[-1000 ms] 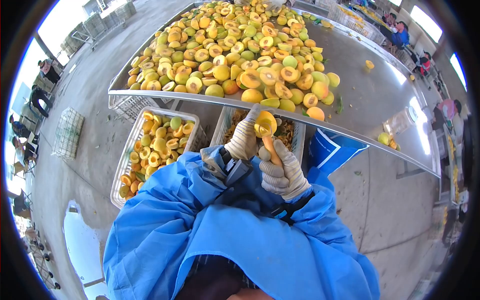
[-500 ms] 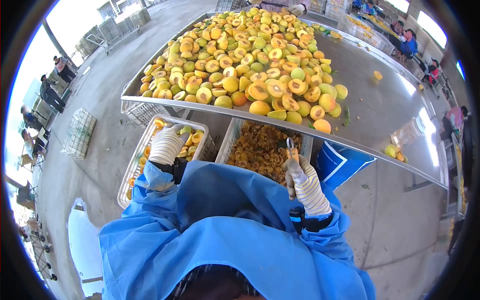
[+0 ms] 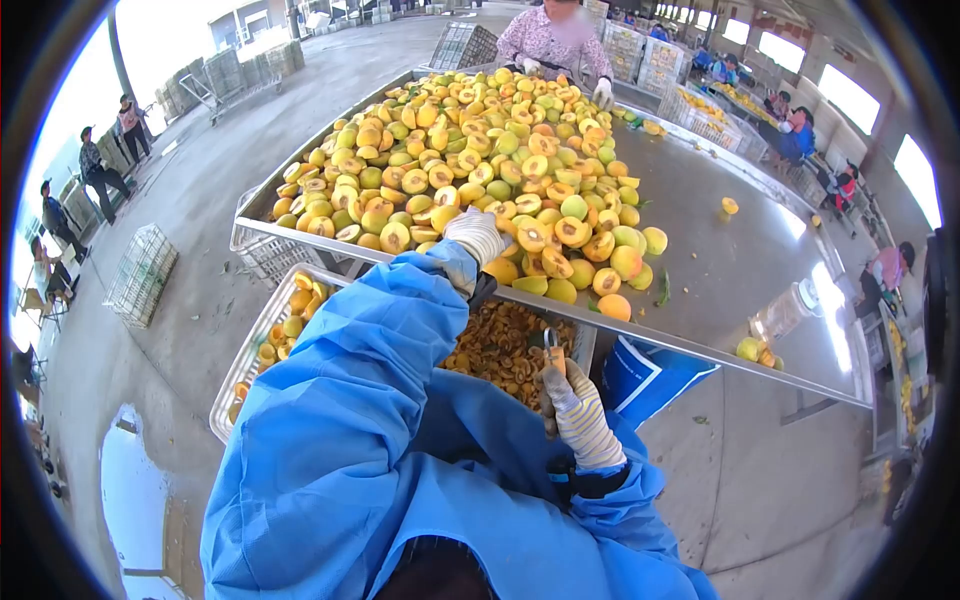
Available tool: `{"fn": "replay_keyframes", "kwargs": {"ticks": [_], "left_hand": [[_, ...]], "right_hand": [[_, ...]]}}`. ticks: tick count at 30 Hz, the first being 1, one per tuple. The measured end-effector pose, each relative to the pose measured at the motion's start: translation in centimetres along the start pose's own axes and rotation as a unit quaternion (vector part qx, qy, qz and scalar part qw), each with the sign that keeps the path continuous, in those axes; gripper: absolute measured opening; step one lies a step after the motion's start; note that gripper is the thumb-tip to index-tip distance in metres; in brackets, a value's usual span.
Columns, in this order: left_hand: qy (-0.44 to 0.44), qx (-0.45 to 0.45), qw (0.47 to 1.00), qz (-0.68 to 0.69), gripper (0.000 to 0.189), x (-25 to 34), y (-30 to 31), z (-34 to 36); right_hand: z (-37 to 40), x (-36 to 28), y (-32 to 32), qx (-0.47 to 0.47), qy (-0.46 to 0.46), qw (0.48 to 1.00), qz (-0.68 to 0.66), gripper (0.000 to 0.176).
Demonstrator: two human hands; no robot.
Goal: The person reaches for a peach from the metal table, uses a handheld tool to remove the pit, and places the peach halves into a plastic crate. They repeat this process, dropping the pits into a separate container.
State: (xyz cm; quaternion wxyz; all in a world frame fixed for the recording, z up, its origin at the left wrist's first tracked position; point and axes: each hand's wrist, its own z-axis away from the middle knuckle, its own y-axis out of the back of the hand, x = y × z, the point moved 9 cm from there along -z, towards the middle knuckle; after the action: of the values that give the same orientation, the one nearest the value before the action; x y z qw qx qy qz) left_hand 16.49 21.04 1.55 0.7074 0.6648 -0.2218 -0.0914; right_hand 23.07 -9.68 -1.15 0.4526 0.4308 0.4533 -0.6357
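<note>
My left hand point(image 3: 474, 238), in a striped glove, reaches over the table's near edge and touches the heap of halved yellow peaches point(image 3: 415, 180). Its fingers point down among the fruit and are mostly hidden, so their grip does not show. In my right hand point(image 3: 575, 405), also gloved, is a pitting tool point(image 3: 553, 352) with an orange-brown handle and a metal loop that points up. That hand is closed around the handle, above a crate of brown pits and scraps point(image 3: 510, 350). Left of it, partly behind my sleeve, stands a white crate point(image 3: 222, 405) with cut peach halves.
The metal table point(image 3: 700, 250) has a raised rim. A clear jar point(image 3: 785, 312) lies on it near a few fruits point(image 3: 757, 352). Beneath the rim is a blue container point(image 3: 655, 385). A co-worker point(image 3: 553, 45) stands across the table with gloved hands at the heap.
My left hand has moved from the white crate up and right to the peach heap. My right hand still holds the pitting tool. The view has tilted up, showing more of the co-worker.
</note>
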Motion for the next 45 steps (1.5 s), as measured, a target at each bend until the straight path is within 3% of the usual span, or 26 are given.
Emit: {"fn": "replay_keyframes", "kwargs": {"ticks": [1, 3, 5, 8, 9, 11, 12, 13, 15, 18, 21, 22, 26, 32, 35, 38, 39, 40, 41, 43, 45], "left_hand": [[-0.026, 0.068, 0.996, 0.043, 0.068, 0.4, 0.9, 0.6], [-0.024, 0.057, 0.988, 0.142, 0.07, 0.4, 0.8, 1.4], [-0.069, 0.107, 0.965, 0.228, 0.069, 0.2, -0.3, 1.5], [-0.042, 0.092, 0.956, 0.274, 0.07, -0.2, 0.1, 2.9], [-0.018, 0.08, 0.919, 0.385, 0.07, -0.7, 0.9, 3.8], [0.035, 0.031, 0.809, 0.586, 0.071, -1.4, 0.2, 6.1], [-0.059, 0.024, 0.581, 0.811, 0.064, 0.2, 0.9, 7.7], [-0.015, -0.074, 0.507, 0.858, 0.054, 1.0, -0.9, 9.5], [-0.003, -0.162, 0.374, 0.913, 0.05, 3.0, -2.3, 12.2], [0.028, -0.139, 0.335, 0.932, 0.057, 4.2, -4.1, 14.7], [-0.012, -0.156, 0.432, 0.888, 0.061, 5.5, -4.5, 17.2], [-0.023, -0.192, 0.417, 0.888, 0.063, 6.3, -4.4, 17.9], [-0.074, -0.096, 0.497, 0.859, 0.059, 6.0, -4.0, 17.7], [-0.052, -0.066, 0.544, 0.835, 0.059, 6.2, -4.3, 18.2], [-0.038, -0.052, 0.556, 0.829, 0.056, 5.7, -4.6, 18.1], [-0.04, -0.045, 0.556, 0.829, 0.052, 5.6, -4.7, 18.2], [-0.043, -0.04, 0.555, 0.83, 0.05, 5.5, -4.6, 18.2], [-0.053, -0.013, 0.562, 0.825, 0.047, 5.6, -3.9, 18.4], [-0.058, -0.015, 0.569, 0.82, 0.047, 5.6, -3.9, 18.4], [-0.068, -0.019, 0.582, 0.81, 0.047, 5.5, -3.9, 18.4], [-0.083, -0.099, 0.565, 0.815, 0.048, 5.8, -3.9, 18.0]], "right_hand": [[0.1, -0.1, 0.0, -0.003, 0.013, 1.0, 0.008, 0.038], [-0.1, 0.0, 0.0, -0.004, 0.014, 1.0, 0.019, 0.04], [-0.3, 0.1, -0.2, 0.002, 0.011, 1.0, 0.022, 0.042], [-0.7, 0.0, -0.5, 0.005, 0.016, 1.0, 0.011, 0.043], [-0.6, 0.1, -0.4, 0.014, 0.018, 1.0, 0.006, 0.042], [-0.5, -0.3, -0.5, 0.016, 0.038, 0.999, 0.014, 0.043], [-0.6, -0.6, -0.6, 0.021, 0.046, 0.998, 0.022, 0.042], [-0.3, -0.5, -0.6, 0.027, 0.049, 0.998, 0.03, 0.042], [-0.3, -0.8, -0.9, 0.033, 0.068, 0.996, 0.04, 0.04], [-0.6, -1.8, -0.7, 0.067, 0.133, 0.976, 0.159, 0.036], [0.0, -4.1, -1.3, 0.119, 0.264, 0.892, 0.348, 0.029], [0.1, -4.1, -1.2, 0.124, 0.264, 0.887, 0.358, 0.029], [-0.1, -3.5, -1.0, 0.144, 0.263, 0.865, 0.403, 0.026], [0.4, -3.2, -1.8, 0.177, 0.293, 0.789, 0.511, 0.03], [0.0, -2.6, -2.0, 0.153, 0.252, 0.805, 0.515, 0.031], [-0.6, -0.2, -1.5, 0.129, 0.35, 0.839, 0.395, 0.033], [-1.5, 0.7, -1.0, 0.082, 0.222, 0.932, 0.275, 0.034], [-1.1, 0.9, -1.5, 0.03, 0.085, 0.986, 0.142, 0.035], [-0.4, 1.9, -2.7, -0.024, -0.056, 0.998, 0.004, 0.037], [0.2, 1.5, -3.2, -0.063, -0.095, 0.993, -0.026, 0.043], [0.9, 1.9, -3.4, -0.1, -0.172, 0.975, -0.094, 0.044]]}}
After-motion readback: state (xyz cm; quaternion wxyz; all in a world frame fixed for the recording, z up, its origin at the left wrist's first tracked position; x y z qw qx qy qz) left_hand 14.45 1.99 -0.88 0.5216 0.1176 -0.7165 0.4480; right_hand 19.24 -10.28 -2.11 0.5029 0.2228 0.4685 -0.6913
